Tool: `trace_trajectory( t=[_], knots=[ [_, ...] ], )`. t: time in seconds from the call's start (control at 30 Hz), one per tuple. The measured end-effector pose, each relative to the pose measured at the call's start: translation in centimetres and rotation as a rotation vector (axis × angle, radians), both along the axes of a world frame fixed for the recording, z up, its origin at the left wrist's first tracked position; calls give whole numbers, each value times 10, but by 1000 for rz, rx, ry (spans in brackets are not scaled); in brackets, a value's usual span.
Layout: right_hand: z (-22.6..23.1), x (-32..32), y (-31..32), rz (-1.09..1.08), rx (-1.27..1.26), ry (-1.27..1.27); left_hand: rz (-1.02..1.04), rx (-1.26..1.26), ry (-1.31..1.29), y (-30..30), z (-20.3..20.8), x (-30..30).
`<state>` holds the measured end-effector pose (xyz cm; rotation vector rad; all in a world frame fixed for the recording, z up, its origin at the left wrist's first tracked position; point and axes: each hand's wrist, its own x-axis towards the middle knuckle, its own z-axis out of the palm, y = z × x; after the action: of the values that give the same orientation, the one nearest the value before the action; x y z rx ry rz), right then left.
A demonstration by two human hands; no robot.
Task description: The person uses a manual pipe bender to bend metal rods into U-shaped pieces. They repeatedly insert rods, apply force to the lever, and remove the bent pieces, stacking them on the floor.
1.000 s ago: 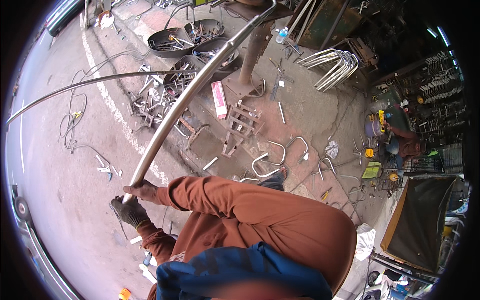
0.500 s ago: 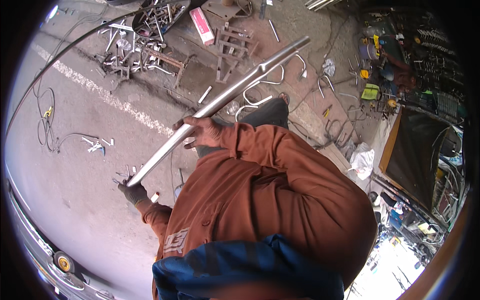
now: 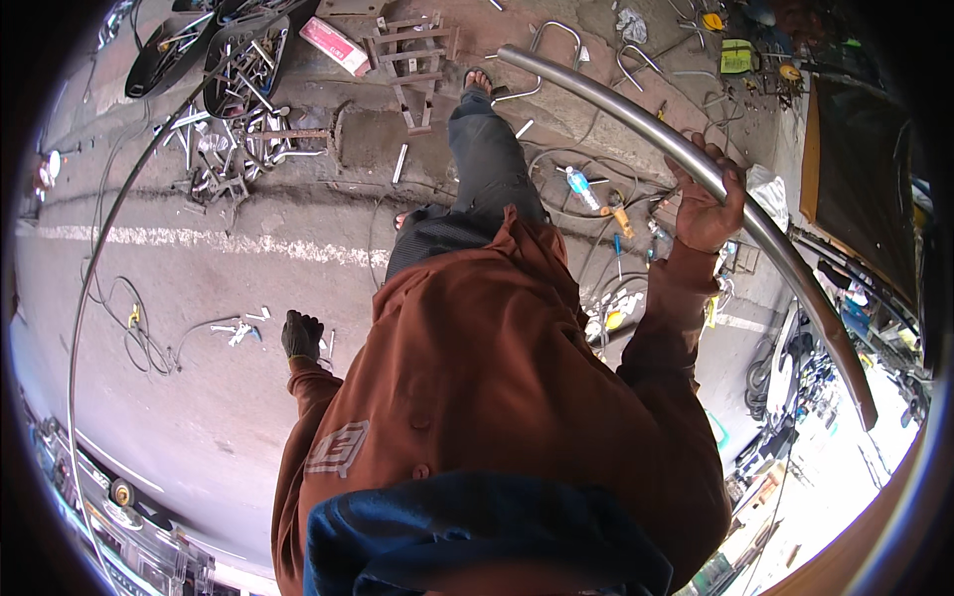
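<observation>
A long shiny metal pipe lies across my right hand, whose fingers wrap round it near its middle. One end of the pipe points forward over the ground ahead; the other, looking darker, reaches back past my right side. My left hand, in a dark glove, hangs low at my left side with its fingers curled closed. Nothing shows in it, and it is apart from the pipe.
Black bins of metal parts and a rusty metal frame lie ahead. A cable coils on the left. Bent tubes, a bottle and wires lie ahead right. A dark panel stands at far right.
My left hand has let go of the pipe's near end. The pipe has swung to my right in my right hand, and my view has turned.
</observation>
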<state>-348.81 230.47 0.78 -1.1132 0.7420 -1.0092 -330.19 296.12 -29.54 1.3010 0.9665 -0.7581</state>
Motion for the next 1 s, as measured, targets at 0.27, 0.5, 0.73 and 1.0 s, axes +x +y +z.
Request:
trace_trajectory(
  t=[0.27, 0.5, 0.73, 1.0],
  knots=[
    [-86, 12, -98, -310, -113, 355, -16, 321, -808, -118, 190, 203],
    [-229, 109, -188, -279, -72, 685, -620, 349, -1650, -378, 388, 453],
    [-283, 125, -190, -29, -2, 724, -912, 1314, -1446, -525, 340, 600],
    [-335, 65, -135, 71, 310, 1212, -1226, 1416, -1515, -505, 356, 661]
  ],
)
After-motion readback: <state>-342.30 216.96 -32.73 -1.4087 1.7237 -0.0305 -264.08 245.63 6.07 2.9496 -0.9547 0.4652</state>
